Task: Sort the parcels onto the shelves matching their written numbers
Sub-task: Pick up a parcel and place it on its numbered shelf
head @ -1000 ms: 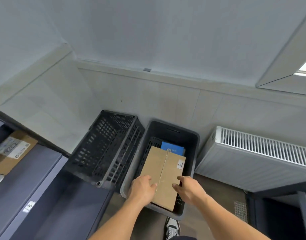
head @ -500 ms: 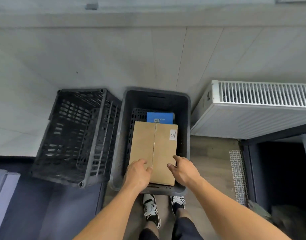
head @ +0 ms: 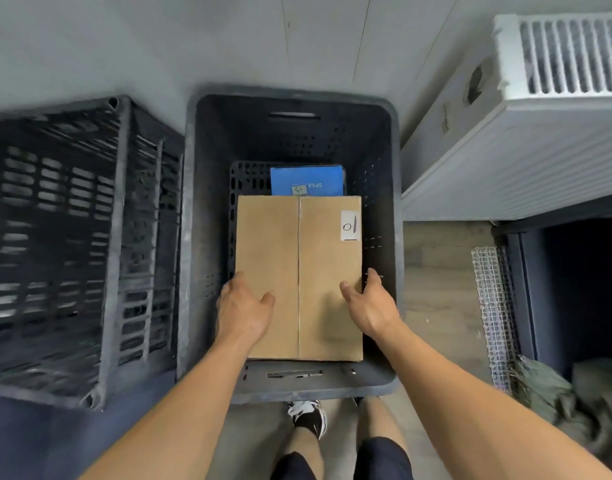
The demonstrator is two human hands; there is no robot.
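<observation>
- Cardboard parcel [head: 299,278] lies flat in the grey crate [head: 190,237], filling most of its floor, with its near end close to the crate's near wall. Head view is the only one.
- Its white label [head: 350,225] sits at the far right corner of the top. The handwriting is turned sideways and seems to read 10, so that would be the shelf to find. No shelf shows in this view.
- A blue parcel [head: 306,180] lies beyond it, touching or partly under its far edge. It bears a small label too blurred to read.
- The left hand [head: 244,311] straddles the parcel's left edge and the right hand [head: 368,304] the right edge. The hands are set apart with thumbs on top and fingers reaching down the sides, which hide them. Whether the grip has closed cannot be told.
- The step in hand looks like lifting this parcel out. It would go best with the fingers hooked under both long edges and the lift kept straight up and level. The gap to the crate walls is narrow, so a tilt could snag a corner or drag the blue parcel.
- Keeping the label upward would let the number be checked again at the shelf.
- A black slatted crate [head: 72,244] stands just to the left and a white radiator [head: 540,116] to the right, so the way out is upward and back toward the person.
</observation>
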